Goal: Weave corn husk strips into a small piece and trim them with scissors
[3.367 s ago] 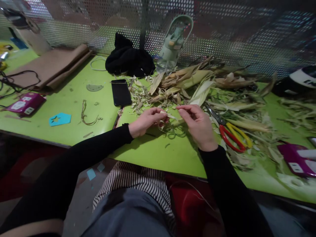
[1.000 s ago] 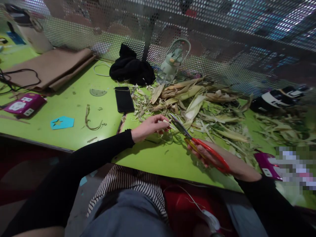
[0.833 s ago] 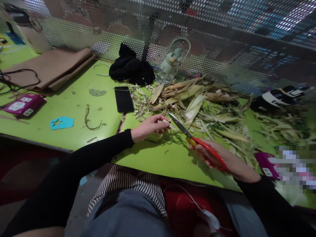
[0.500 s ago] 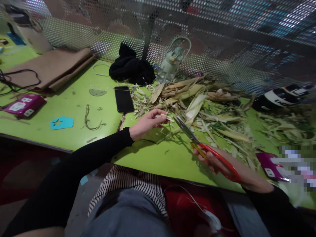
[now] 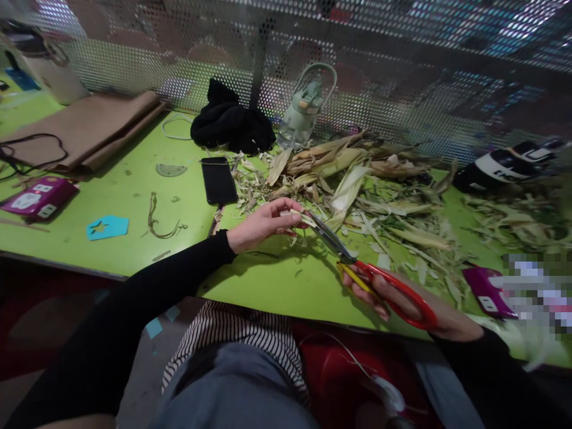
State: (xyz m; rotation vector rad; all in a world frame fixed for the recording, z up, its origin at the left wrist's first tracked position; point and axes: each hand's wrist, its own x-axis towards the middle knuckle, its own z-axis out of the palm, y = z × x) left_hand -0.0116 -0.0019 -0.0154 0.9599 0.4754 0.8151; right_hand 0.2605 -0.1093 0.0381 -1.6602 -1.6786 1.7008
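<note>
My left hand [image 5: 268, 223] pinches a pale strip of corn husk [image 5: 304, 218] between thumb and fingers, above the green table. In my right hand [image 5: 373, 298] is a pair of scissors [image 5: 353, 259] with red and yellow handles. The blades point up and left, and their tips are at the strip beside my left fingertips. Whether the blades are closed around the strip I cannot tell. Behind both hands lies a heap of dried corn husks [image 5: 353, 170], with thin shreds scattered about it.
A black phone [image 5: 219, 180] lies left of the husks. Beyond stand a green bottle [image 5: 304, 113] and black cloth [image 5: 232, 122]. A black bottle [image 5: 504, 165] lies at right. Purple power strips [image 5: 40, 198] sit at both sides. A perforated metal screen [image 5: 379, 77] borders the table's back.
The scissors have come closer to my left hand, and their blades now meet the husk strip. A loose green strand below my left hand shows less. The whole view has shifted slightly.
</note>
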